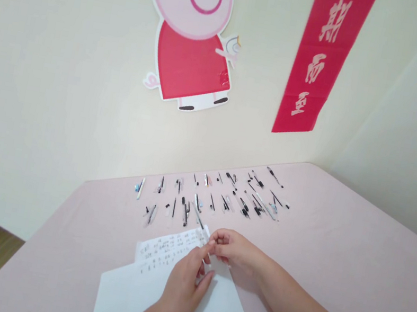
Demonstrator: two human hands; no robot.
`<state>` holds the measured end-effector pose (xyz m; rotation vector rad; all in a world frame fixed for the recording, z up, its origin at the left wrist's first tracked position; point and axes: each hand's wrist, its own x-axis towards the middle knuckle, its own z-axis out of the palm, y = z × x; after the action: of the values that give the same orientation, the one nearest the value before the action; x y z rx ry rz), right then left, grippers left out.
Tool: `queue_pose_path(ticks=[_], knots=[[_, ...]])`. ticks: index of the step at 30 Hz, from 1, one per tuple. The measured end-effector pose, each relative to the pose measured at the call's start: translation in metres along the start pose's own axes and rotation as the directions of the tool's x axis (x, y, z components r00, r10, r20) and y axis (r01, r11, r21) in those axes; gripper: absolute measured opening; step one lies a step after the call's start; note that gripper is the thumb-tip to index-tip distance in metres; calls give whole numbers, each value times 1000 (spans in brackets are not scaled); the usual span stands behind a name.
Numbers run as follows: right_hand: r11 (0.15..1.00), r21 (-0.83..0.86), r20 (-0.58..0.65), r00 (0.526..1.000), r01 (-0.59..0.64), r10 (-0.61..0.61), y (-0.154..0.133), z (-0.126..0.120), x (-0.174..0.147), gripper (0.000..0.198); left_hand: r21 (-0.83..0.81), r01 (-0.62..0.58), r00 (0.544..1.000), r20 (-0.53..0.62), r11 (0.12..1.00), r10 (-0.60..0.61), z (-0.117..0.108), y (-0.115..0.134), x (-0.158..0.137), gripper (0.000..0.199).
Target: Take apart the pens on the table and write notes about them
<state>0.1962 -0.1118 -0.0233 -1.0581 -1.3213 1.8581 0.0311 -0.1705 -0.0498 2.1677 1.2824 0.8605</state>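
The two hands meet over the white paper sheets (151,296), which lie on the pink tabletop (336,254) at the near side. The left hand (186,284) and the right hand (234,249) both pinch one small, thin pen part (209,247) between the fingertips, just above the far right corner of the sheets. The part is mostly hidden by the fingers, so I cannot tell if it is a barrel, a refill or a cap; it looks pale and slim. Both hands are closed on it with a light fingertip grip, not a full fist.

Beyond the sheets, toward the wall, many pens and pen parts (217,195) lie spread in loose rows on the tabletop. One transparent pen (198,214) lies just beyond the far edge of the sheets, close to the fingers. The upper sheet, on the far side of the stack, carries handwritten lines (168,248).

I judge that the step in hand is joining or separating two pieces of one pen, since both hands grip the same small thing from opposite ends. The next move probably needs a fine twist or a straight push along the axis of the part, with steady fingers, because the pieces are small and slip easily.

Above the sheets, on the wall, hang a pink cartoon pig figure (194,30) and a red banner (322,58).
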Motion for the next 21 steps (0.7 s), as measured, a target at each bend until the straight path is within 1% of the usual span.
queue_pose_path(ticks=[3, 5, 7, 9, 12, 13, 14, 15, 16, 18, 20, 21], knots=[[999, 37, -105, 994, 33, -29, -5, -15, -1, 28, -32, -16, 1000, 7, 999, 17, 1, 1, -2, 56], [999, 5, -191, 980, 53, -51, -9, -29, -1, 30, -33, -40, 999, 26, 999, 40, -1, 3, -2, 55], [997, -43, -287, 955, 67, -77, -13, -48, 0, 31, -22, -87, 994, 63, 996, 88, -4, 6, -1, 44], [986, -136, -372, 918, 93, -138, -19, -71, 2, 30, -19, -139, 984, 110, 990, 140, -7, 10, 0, 30], [954, -292, -525, 823, 65, -217, -28, -111, 5, 24, -22, -170, 967, 186, 985, 171, -8, 15, 2, 21], [933, -360, -582, 777, 19, -241, -31, -125, 6, 23, -23, -172, 963, 208, 985, 173, -8, 15, 2, 20], [893, -445, -634, 726, -61, -266, -34, -139, 8, 23, -25, -169, 960, 222, 985, 171, -8, 15, 3, 20], [838, -520, -688, 664, -167, -294, -37, -153, 9, 25, -30, -164, 959, 230, 986, 167, -7, 15, 3, 20], [815, -537, -714, 632, -217, -302, -40, -166, 10, 26, -37, -157, 959, 232, 987, 161, -6, 14, 3, 20], [779, -555, -748, 585, -293, -313, -45, -190, 14, 29, -56, -138, 962, 231, 989, 147, -6, 12, 3, 20], [730, -561, -783, 536, -391, -314, -49, -210, 17, 27, -71, -121, 962, 239, 990, 134, -5, 12, 3, 20], [700, -565, -794, 519, -437, -316, -51, -218, 19, 26, -74, -115, 961, 244, 991, 129, -5, 12, 3, 20]])
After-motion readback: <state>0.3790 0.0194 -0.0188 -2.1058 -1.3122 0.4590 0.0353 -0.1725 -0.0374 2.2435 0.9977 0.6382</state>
